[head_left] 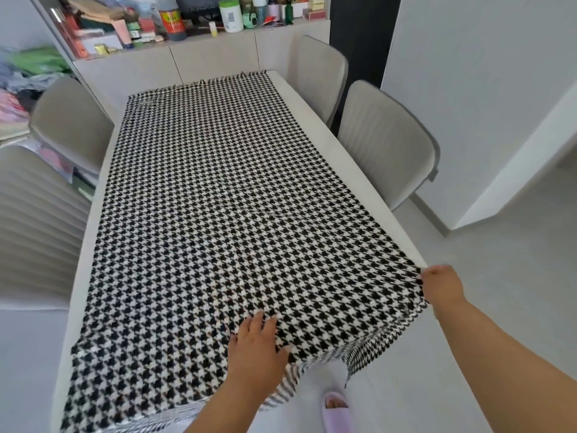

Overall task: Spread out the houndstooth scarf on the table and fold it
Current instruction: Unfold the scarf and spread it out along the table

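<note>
The black-and-white houndstooth scarf [218, 214] lies spread flat along nearly the whole white table [315, 110], its fringed far end at the table's back edge. The near end hangs a little over the front edge. My left hand [257, 346] rests flat on the cloth near the front, fingers straight. My right hand [440, 284] pinches the scarf's near right corner at the table's right edge, pulling the cloth taut there.
Two grey chairs [387, 142] stand along the right side and two more [68, 120] on the left. A cabinet [212, 57] crowded with bottles and boxes stands behind the table. A foot in a lilac slipper [337, 410] shows on the floor below.
</note>
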`<state>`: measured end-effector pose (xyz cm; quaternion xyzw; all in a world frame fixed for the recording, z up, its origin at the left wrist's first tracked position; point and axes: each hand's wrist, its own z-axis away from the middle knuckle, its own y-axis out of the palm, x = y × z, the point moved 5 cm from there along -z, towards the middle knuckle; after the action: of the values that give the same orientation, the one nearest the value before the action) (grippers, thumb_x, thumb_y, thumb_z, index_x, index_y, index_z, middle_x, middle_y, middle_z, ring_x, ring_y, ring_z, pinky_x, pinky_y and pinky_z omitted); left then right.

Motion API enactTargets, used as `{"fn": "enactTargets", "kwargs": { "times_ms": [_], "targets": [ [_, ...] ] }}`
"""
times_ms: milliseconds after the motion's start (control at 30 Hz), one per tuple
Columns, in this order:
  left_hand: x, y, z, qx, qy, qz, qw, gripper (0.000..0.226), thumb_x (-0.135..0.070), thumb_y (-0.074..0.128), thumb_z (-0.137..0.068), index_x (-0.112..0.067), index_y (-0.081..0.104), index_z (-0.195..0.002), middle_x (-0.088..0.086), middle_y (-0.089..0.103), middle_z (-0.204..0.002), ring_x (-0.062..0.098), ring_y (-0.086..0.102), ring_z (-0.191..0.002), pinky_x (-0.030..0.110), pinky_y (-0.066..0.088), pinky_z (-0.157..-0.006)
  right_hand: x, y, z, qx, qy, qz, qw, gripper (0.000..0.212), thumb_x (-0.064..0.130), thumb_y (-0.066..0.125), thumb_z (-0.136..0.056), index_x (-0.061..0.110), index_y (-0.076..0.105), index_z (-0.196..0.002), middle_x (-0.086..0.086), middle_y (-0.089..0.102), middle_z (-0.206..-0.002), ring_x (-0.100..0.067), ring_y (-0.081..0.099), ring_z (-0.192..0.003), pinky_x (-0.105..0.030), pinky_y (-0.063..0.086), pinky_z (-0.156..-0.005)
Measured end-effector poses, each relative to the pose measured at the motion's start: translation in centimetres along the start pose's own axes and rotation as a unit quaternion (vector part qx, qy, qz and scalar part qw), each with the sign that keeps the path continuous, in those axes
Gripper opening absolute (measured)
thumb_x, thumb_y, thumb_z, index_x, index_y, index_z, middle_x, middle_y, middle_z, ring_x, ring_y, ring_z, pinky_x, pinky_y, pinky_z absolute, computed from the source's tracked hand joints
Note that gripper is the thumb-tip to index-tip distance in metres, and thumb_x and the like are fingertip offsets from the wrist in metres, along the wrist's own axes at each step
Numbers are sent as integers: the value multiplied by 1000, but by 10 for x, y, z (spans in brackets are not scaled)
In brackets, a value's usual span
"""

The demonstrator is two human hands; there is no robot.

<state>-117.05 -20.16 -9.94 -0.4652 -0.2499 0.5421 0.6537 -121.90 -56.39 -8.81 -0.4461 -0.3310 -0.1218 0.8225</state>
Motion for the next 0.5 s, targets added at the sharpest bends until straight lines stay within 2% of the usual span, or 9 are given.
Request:
{"fn": "enactTargets", "kwargs": {
  "times_ms": [100, 200, 267, 333, 400, 500],
  "targets": [
    [0, -6, 6, -56, -15, 33, 998, 59, -50, 39, -96, -21, 30, -147, 3, 19, -158, 27, 16, -145, 41, 20, -118, 10, -3, 3, -45, -42, 30, 998, 19, 14, 54, -92, 3, 56, -107, -17, 61, -95, -35, 60, -92, -33, 42, -73],
    [-1, -15, 13, -113, -25, 48, 992, 57, -47, 38, -97, -22, 30, -147, 4, 21, -156, 25, 18, -143, 37, 20, -117, 30, 13, 24, -77, -168, 132, 974, 26, 20, 59, -89, 10, 55, -113, -16, 59, -109, -35, 54, -104, -37, 43, -83],
    [7, -14, 18, -124, -48, 63, 989, 58, -47, 36, -98, -24, 26, -150, 4, 17, -158, 25, 14, -145, 38, 17, -119, 40, 42, 46, -32, -278, 189, 941, 38, 24, 59, -90, 12, 53, -126, -14, 54, -125, -32, 47, -119, -40, 40, -97],
    [25, -10, 21, -124, -87, 78, 985, 60, -49, 33, -98, -25, 20, -152, 6, 13, -160, 27, 10, -147, 42, 14, -121, 42, 77, 63, 67, -335, 264, 902, 55, 34, 53, -93, 14, 39, -142, -10, 40, -146, -26, 32, -136, -39, 29, -112],
    [53, -2, 25, -111, -140, 89, 980, 64, -53, 28, -97, -27, 12, -154, 7, 7, -162, 29, 6, -148, 47, 10, -121, 35, 100, 69, 133, -336, 335, 870, 65, 46, 42, -96, 18, 21, -151, -9, 19, -158, -24, 13, -146, -39, 16, -119],
    [105, 10, 38, -74, -232, 79, 967, 67, -59, 19, -96, -30, -1, -154, 5, -2, -162, 29, -2, -149, 54, 9, -119, 30, 111, 67, 145, -323, 405, 843, 72, 53, 32, -95, 20, 7, -153, -12, 1, -160, -27, -3, -148, -44, 7, -120]
  ]
}}
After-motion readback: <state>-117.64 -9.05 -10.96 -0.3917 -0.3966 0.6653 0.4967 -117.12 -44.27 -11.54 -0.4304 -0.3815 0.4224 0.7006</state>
